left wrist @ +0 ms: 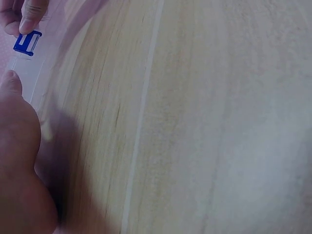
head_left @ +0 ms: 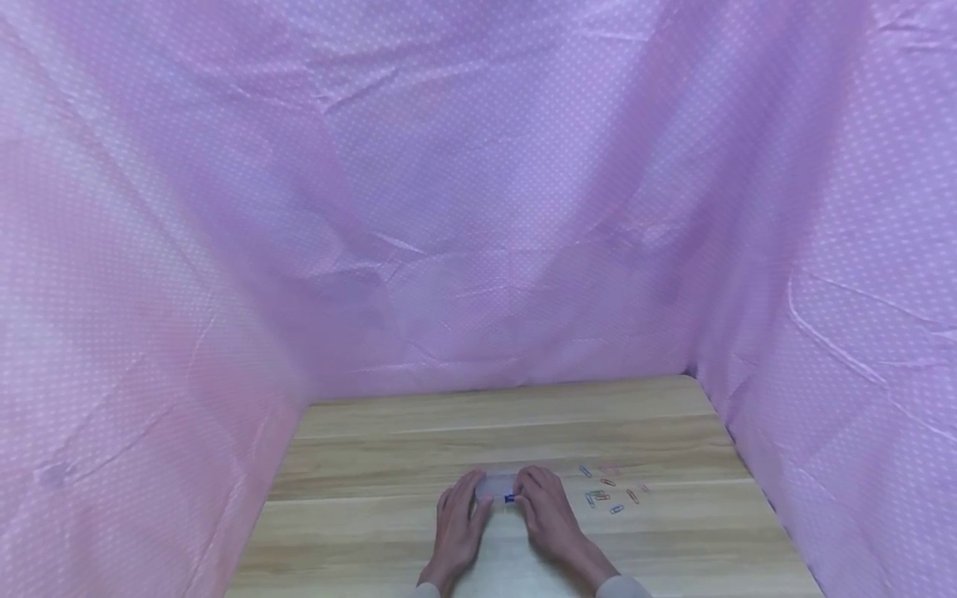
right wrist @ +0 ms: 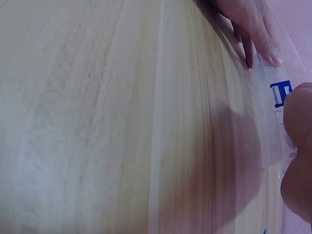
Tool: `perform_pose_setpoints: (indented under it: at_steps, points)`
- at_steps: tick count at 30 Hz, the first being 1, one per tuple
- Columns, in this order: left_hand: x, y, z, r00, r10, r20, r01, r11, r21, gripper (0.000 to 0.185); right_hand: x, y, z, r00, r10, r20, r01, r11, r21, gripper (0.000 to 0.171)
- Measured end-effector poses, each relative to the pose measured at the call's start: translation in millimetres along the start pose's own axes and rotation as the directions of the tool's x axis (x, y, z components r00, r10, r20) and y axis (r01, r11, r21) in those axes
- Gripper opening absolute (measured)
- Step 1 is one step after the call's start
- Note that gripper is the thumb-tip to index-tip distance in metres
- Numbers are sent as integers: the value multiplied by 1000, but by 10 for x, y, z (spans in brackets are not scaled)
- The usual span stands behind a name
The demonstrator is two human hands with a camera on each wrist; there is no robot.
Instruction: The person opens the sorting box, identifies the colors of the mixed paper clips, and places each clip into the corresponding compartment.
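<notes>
A clear plastic box (head_left: 497,485) with a blue latch (right wrist: 280,93) on its near side lies on the wooden table between the two hands. My left hand (head_left: 456,522) holds the box's left end, thumb at the near side and fingers toward the far side. At the other end, my right hand (head_left: 552,513) grips the box with its thumb on the blue latch, as the left wrist view also shows. The fingers on the far side are partly hidden. Whether the box holds anything cannot be made out.
Several coloured paper clips (head_left: 616,509) lie scattered on the table to the right of the right hand. The wooden table (head_left: 359,465) is bounded at the back and sides by a pink dotted cloth (head_left: 478,299).
</notes>
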State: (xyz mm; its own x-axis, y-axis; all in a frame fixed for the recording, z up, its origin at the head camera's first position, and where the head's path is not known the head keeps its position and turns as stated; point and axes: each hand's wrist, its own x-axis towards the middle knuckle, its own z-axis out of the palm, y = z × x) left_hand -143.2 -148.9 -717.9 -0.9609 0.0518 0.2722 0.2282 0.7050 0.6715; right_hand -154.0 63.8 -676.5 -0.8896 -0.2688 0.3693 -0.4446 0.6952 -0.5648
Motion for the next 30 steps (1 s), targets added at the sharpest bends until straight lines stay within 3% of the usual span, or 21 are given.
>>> perform_pose_setpoints:
  at_steps: [8,20,26,30]
  points:
    - [13,-12,-38,1000,8,25,-8,1000,-12,50,-35,55,1,998,-63,-24,62,998,-11,15]
    - [5,-13,-165,984,-19,179,31,997,-66,58,-165,70,-19,998,-61,35,62,997,-37,13]
    - [-4,-21,-182,983,18,182,-6,998,-64,55,-228,111,29,997,-65,31,67,995,-68,12]
    - [-4,-34,-174,984,36,172,-28,998,-48,56,-244,141,58,990,-139,1,138,984,-115,10]
